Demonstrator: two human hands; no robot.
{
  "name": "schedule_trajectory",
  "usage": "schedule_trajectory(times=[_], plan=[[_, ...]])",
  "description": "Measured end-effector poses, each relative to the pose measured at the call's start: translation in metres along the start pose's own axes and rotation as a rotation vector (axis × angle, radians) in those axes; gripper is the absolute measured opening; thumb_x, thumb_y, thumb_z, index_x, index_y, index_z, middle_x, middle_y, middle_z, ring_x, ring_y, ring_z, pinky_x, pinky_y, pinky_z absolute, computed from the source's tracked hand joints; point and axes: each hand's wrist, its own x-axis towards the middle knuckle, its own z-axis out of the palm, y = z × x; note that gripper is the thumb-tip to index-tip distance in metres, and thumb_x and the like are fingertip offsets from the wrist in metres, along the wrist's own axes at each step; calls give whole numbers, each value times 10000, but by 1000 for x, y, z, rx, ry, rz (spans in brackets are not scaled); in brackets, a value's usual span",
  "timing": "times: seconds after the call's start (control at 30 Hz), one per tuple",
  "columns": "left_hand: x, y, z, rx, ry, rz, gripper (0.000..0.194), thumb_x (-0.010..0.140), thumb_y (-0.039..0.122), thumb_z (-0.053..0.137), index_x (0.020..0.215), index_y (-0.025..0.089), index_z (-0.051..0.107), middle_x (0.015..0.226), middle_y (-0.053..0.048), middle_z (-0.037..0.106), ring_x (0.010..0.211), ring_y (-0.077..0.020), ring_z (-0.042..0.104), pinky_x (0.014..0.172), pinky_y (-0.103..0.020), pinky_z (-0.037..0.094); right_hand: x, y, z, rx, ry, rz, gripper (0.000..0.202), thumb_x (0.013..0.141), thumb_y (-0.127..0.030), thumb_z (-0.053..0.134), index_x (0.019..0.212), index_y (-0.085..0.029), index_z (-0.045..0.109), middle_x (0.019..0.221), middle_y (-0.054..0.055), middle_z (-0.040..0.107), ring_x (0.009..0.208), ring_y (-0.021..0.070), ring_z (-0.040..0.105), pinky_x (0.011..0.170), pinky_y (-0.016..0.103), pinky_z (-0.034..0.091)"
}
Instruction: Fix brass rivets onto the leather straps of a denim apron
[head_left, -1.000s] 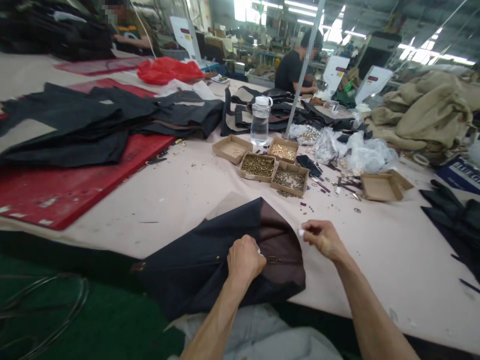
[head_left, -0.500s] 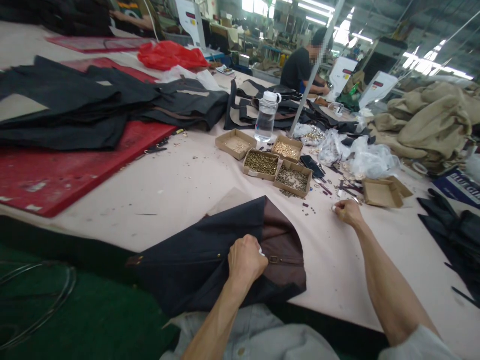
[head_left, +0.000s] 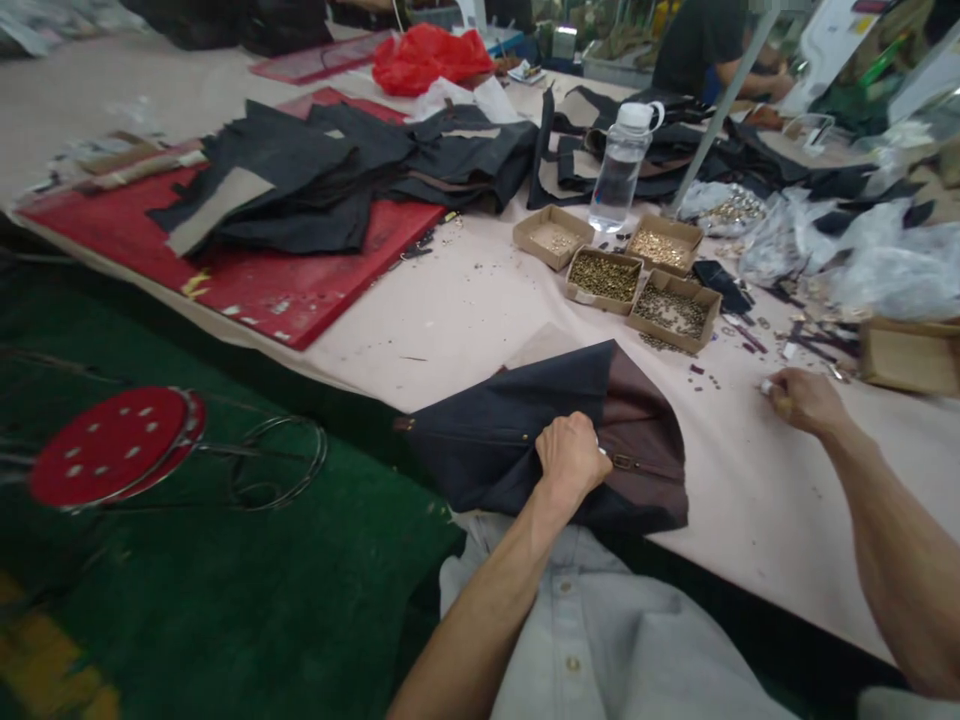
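Observation:
My left hand [head_left: 571, 458] is closed in a fist on a dark navy fabric piece [head_left: 480, 425] with a brown end [head_left: 649, 420], and folds run toward it. A small buckle [head_left: 624, 462] on a strap lies just right of my knuckles. Something white shows by the thumb; I cannot tell what it is. My right hand [head_left: 810, 402] is at the table to the right, fingers pinched together, with a white bit at the fingertips. Whatever it holds is too small to name. Tiny metal parts [head_left: 705, 378] lie scattered to its left.
Cardboard trays of small metal parts [head_left: 604, 278] stand beyond the fabric, beside a water bottle [head_left: 622, 170]. A metal pole [head_left: 724, 110] rises behind. Dark cut pieces [head_left: 300, 180] cover a red board [head_left: 300, 310] at left. A red stool [head_left: 112, 445] stands below. A co-worker [head_left: 697, 50] sits across.
The view has swung left and down, bringing the red stool into sight. My left hand stays on the fabric; my right hand remains pinched over the same part of the table.

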Motion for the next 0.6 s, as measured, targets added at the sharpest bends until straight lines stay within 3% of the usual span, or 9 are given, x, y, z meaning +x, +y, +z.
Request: schedule_trajectory(times=[0.07, 0.13, 0.23, 0.3, 0.4, 0.6], plan=[[-1, -1, -1, -6, -16, -2, 264, 669, 210, 644, 918, 194, 733, 941, -147, 759, 907, -332, 733, 798, -413, 590, -22, -37, -7, 36, 10, -48, 124, 823, -248, 597, 887, -180, 678, 750, 90, 660, 651, 196, 558, 640, 315, 371], [0, -1, -3, -14, -38, -2, 271, 672, 216, 653, 928, 193, 736, 946, -145, 760, 918, -328, 733, 805, -405, 590, -53, -91, -10, 183, 5, -173, 138, 863, -275, 590, 966, -204, 646, 772, 44, 641, 649, 180, 552, 632, 291, 390], [2, -3, -4, -31, -67, 5, 263, 681, 217, 663, 930, 196, 744, 954, -135, 764, 935, -308, 733, 827, -381, 586, -101, -174, -1, 429, -169, -483, 87, 919, -251, 532, 968, -216, 594, 856, 38, 624, 737, 183, 566, 683, 289, 432], [2, -4, -3, -44, -72, 16, 256, 685, 211, 668, 927, 199, 749, 946, -128, 766, 943, -295, 733, 848, -368, 579, -123, -214, 13, 483, -223, -577, 79, 935, -209, 479, 928, -215, 558, 864, 41, 595, 760, 187, 558, 708, 302, 439], [0, -7, -1, -73, -55, 41, 251, 689, 215, 672, 926, 201, 753, 927, -130, 767, 937, -299, 733, 853, -378, 578, -134, -237, 35, 461, -254, -647, 104, 950, -182, 447, 920, -212, 542, 881, 57, 570, 794, 202, 548, 744, 327, 444], [-2, -12, 1, -132, -35, 50, 276, 700, 364, 727, 907, 184, 751, 914, -159, 758, 907, -343, 733, 835, -433, 587, -128, -234, 54, 411, -285, -721, 128, 983, -205, 440, 931, -206, 556, 907, 68, 563, 824, 209, 553, 774, 337, 450]])
